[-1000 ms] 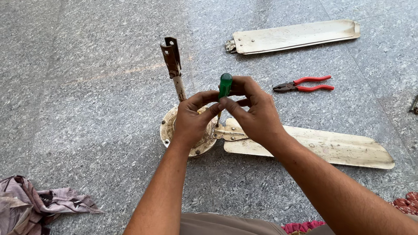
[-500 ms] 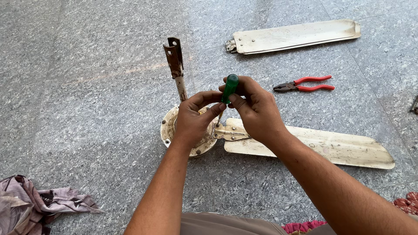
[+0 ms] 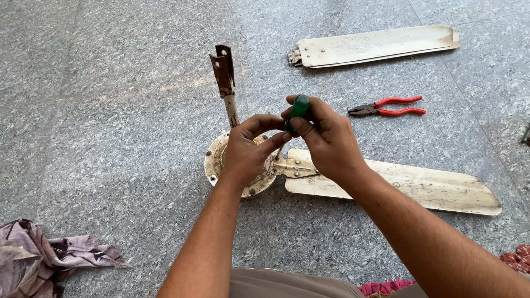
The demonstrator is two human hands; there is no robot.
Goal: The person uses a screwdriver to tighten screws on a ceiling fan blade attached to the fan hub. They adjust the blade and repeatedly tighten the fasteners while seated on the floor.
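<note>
Green-handled screwdriver [image 3: 298, 110] upright over cream fan hub [image 3: 216, 160].

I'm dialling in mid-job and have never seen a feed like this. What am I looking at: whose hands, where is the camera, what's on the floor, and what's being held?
There is no machine here, only a person's two bare hands. The single picture comes from a camera worn on that person's head, looking down at a grey speckled stone floor.

The right hand grips the green handle of a screwdriver, held upright. Its tip is hidden behind the hands. The left hand rests on a round, worn ceiling fan motor, with its fingers up by the screwdriver's shaft. A rusty rod stands up from the motor.

One cream fan blade lies by the motor, with its metal bracket against the housing. A second blade lies apart, farther away. Red-handled pliers lie between the two. A crumpled cloth sits at the lower left.
</note>
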